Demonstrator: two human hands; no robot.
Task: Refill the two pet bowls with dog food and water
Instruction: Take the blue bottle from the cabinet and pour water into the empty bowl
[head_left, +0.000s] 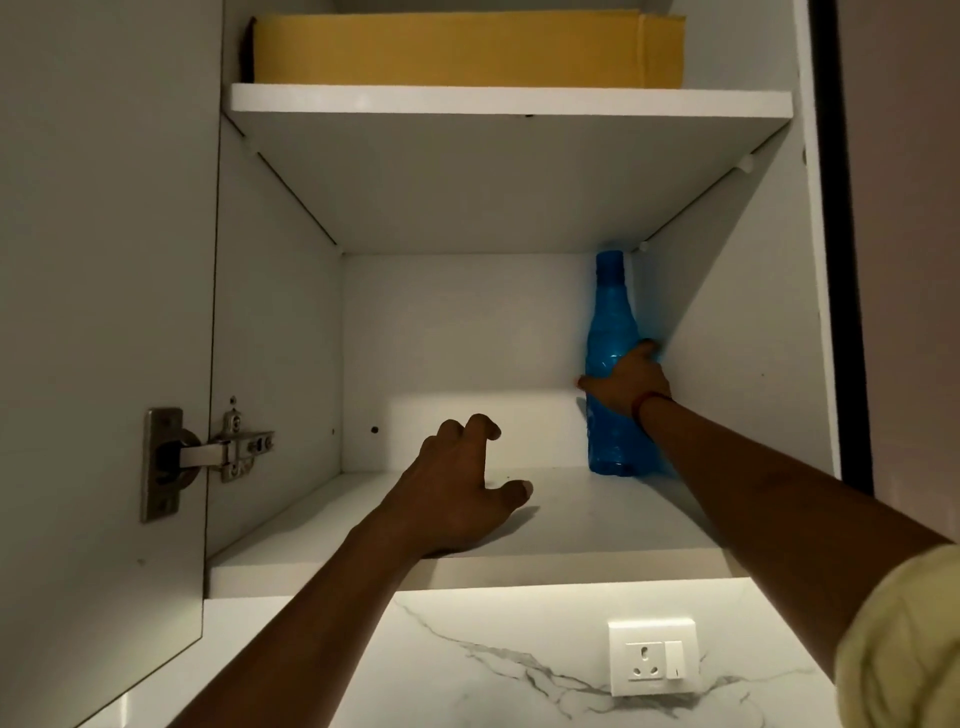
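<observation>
A blue bottle (612, 312) is gripped round its middle by the right hand (626, 382). The thumb is on the left side and the fingers (647, 349) are wrapped round the right, clamped on the crinkly, see-through plastic. The bottle is stood upright: narrow neck and cap above the fingers, wider base below them, planted on the smooth white shelf (571, 514) right in the back corner. A thin red thread (652, 401) is worn at that wrist.

The left hand (457, 483) is held over the same shelf, well apart from the bottle. Its fingers (480, 423) are loosely curled and a bit spread, with nothing held, and the thumb tip looks to be touching the board.

Above the fingers, a flat cardboard box (467, 49) is parked on the upper shelf. Left of them, a steel hinge (208, 452) is screwed to the open door. Below the wrists, a grey-veined marble wall (467, 649) is fitted with a square white socket (652, 657).
</observation>
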